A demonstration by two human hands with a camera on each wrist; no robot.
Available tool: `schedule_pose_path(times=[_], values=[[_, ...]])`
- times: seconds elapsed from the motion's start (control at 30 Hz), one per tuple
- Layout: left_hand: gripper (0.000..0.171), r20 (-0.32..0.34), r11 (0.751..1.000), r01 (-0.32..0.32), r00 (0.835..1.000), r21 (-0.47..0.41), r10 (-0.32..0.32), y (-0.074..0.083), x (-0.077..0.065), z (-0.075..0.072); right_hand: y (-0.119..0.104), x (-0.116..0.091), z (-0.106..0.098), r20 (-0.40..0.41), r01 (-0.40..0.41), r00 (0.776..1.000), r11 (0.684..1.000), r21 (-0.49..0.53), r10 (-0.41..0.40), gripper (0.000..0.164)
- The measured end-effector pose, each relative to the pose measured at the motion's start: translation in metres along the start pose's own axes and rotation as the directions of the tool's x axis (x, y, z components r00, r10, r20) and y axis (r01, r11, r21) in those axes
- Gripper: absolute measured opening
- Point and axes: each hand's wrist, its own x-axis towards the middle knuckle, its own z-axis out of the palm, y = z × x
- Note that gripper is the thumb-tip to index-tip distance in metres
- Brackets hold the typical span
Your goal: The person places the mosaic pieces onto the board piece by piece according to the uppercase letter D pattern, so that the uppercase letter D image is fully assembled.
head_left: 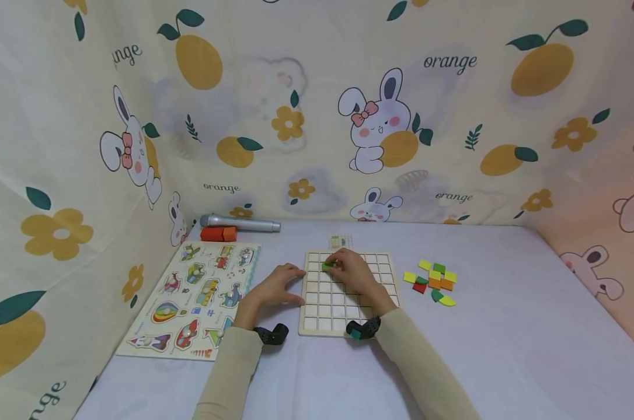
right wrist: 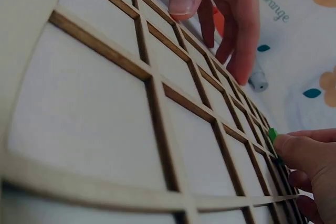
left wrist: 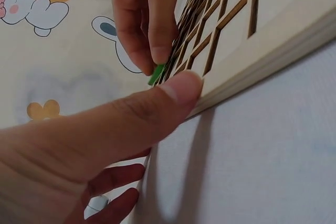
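A wooden grid board [head_left: 322, 333] with square cells lies flat in the middle of the table. My right hand [head_left: 355, 274] pinches a small green tile [head_left: 326, 267] between thumb and fingers, over the cells at the board's far left. In the right wrist view the green tile [right wrist: 272, 134] shows at the fingertips, close over the grid. Along the board's left side is my left hand [head_left: 274, 290], fingers spread and nothing in its grasp. Its thumb [left wrist: 181, 90] rests at the board's edge in the left wrist view.
Right of the board lie several loose yellow, green, orange and red tiles [head_left: 434, 283]. A small printed card [head_left: 341, 241] sits behind it. To the left are a picture puzzle board [head_left: 180, 303], red-orange blocks [head_left: 218, 234] and a silver microphone [head_left: 240, 223]. Printed cloth walls surround the table.
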Motion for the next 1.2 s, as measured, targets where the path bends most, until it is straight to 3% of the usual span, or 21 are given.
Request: schedule_pose_path(times=[0.23, 0.43, 0.67, 0.93, 1.2], values=[[0.068, -0.005, 1.000, 0.005, 1.000, 0.005, -0.005, -0.001, 0.001, 0.001, -0.002, 0.000, 0.007, -0.056, -0.050, 0.997, 0.999, -0.001, 0.050, 0.008], [0.068, 0.000, 1.000, -0.007, 1.000, -0.003, 0.007, -0.002, 0.000, 0.001, 0.000, -0.002, 0.013, -0.120, -0.033, 0.992, 0.999, -0.012, 0.032, 0.008], [0.068, -0.006, 1.000, 0.000, 1.000, -0.001, 0.000, -0.002, 0.001, 0.001, 0.002, -0.004, 0.010, -0.130, 0.022, 0.991, 0.999, 0.043, -0.017, 0.013], [0.070, -0.011, 0.999, 0.029, 1.000, 0.016, -0.029, -0.004, 0.002, 0.005, 0.017, -0.017, -0.019, -0.152, 0.032, 0.988, 0.993, 0.111, -0.015, 0.021], [0.069, -0.019, 1.000, 0.020, 1.000, 0.015, -0.020, -0.004, 0.003, 0.004, 0.040, -0.039, -0.065, -0.112, -0.033, 0.993, 0.999, 0.041, 0.037, 0.027]])
